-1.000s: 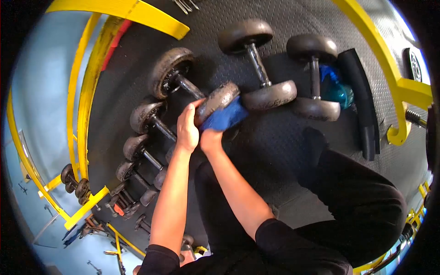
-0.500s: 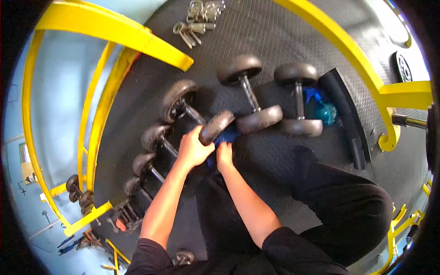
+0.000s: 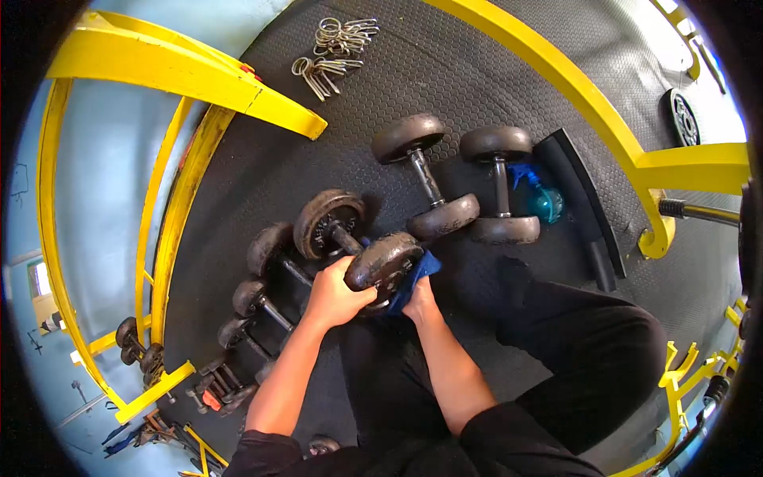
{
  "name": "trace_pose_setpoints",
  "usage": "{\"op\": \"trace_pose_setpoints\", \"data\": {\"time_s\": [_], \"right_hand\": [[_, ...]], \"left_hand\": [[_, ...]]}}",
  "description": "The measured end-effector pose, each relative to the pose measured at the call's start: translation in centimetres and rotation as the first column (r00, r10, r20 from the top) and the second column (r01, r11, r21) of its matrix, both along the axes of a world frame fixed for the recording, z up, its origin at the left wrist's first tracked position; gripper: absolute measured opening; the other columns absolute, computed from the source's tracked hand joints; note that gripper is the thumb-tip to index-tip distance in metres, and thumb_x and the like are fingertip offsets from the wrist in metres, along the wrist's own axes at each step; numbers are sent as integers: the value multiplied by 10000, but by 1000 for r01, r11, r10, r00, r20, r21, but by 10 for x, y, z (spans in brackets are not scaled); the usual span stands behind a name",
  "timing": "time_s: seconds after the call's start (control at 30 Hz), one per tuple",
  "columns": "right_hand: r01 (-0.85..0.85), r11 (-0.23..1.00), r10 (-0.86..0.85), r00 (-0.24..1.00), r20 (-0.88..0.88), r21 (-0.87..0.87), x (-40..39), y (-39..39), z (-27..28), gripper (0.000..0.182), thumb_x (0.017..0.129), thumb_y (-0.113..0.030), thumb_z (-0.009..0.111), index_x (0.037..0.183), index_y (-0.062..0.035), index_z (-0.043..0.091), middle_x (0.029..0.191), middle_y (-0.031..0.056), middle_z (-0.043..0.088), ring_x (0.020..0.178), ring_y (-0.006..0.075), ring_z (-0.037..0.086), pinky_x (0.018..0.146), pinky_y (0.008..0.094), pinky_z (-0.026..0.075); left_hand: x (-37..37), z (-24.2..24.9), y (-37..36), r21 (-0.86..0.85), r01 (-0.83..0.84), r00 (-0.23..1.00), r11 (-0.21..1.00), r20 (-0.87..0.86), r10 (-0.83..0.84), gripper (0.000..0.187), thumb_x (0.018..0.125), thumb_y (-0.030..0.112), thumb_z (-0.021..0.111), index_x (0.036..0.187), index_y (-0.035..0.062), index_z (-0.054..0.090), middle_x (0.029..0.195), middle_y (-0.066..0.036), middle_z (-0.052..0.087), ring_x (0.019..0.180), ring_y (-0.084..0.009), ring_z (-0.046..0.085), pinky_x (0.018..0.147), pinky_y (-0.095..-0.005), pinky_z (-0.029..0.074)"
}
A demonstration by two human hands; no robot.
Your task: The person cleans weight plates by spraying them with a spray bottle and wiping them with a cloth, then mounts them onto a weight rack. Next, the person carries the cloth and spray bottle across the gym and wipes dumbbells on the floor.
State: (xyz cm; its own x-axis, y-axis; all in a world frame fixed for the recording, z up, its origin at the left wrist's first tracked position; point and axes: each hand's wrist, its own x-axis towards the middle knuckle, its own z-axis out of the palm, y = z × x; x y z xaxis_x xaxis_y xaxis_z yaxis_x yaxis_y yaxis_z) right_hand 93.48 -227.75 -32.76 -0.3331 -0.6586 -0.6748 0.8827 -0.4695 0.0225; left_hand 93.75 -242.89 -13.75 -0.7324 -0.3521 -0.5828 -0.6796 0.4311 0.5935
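A worn black dumbbell (image 3: 385,260) is tilted in front of me, its near end raised toward my body. My left hand (image 3: 340,292) is closed on the left side of that near end. On the right side, my right hand (image 3: 421,300) presses a blue cloth (image 3: 419,274) against the end's rim and underside; its fingertips are partly hidden behind the cloth. Two more large dumbbells lie just beyond, one with a shiny handle (image 3: 427,176) and another dumbbell (image 3: 501,184) to its right.
Smaller dumbbells (image 3: 266,304) line the left side. A teal spray bottle (image 3: 547,203) lies by a black foam strip (image 3: 588,203). Metal spring clips (image 3: 342,38) rest on the textured mat. Yellow frames (image 3: 191,73) rise left and right (image 3: 556,67); a weight plate (image 3: 682,117) leans at far right.
The dumbbell has shifted toward me and its near end has turned more to the right. My right hand has moved right and lower, bringing more of the blue cloth into sight.
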Motion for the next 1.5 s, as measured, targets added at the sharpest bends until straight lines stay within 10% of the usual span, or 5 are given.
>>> {"op": "trace_pose_setpoints", "data": {"time_s": [0.2,0.4,0.7,0.87,1.5], "right_hand": [[-82,922,158,972,-175,378,-13,68,56,502,1021,-479,512,1314,-76,573,1278,105,625,1183,275,598,1019,452,496],[-138,658,556,753,-353,740,-51,93,104,261,954,-191,634,1163,-37,614,1012,64,685,944,239,651,850,361,505],[269,55,996,-80,-34,961,-56,91,153,574,874,-290,645,1337,27,520,1317,240,603,1222,402,587,1053,458,435],[682,357,874,-485,30,639,-17,36,161,558,792,-280,659,1186,111,607,1613,196,290,1510,383,210,1200,569,187],[384,608,430,-895,118,695,24,112,160,578,979,-326,543,1487,-73,436,1568,117,394,1454,309,359,1189,460,287]], "left_hand": [[30,-15,16,256,-162,967,953,-153,205,491,721,190,742,1155,-23,655,1040,-133,725,951,-220,689,869,-363,534],[69,-60,66,807,-577,561,125,281,779,536,969,451,533,1283,25,620,1261,-93,668,1145,-253,621,1045,-417,448],[91,-65,134,827,-560,282,-55,253,925,722,1050,559,406,1438,-47,468,1485,-142,502,1365,-257,460,1165,-378,324],[101,-83,145,867,-493,292,-68,238,926,731,1043,594,376,1432,-15,489,1435,-133,555,1311,-263,526,1123,-396,393],[137,-144,128,954,-173,54,-246,259,964,344,994,358,502,1133,81,651,1135,-62,655,1110,-231,581,1023,-379,421]]}}
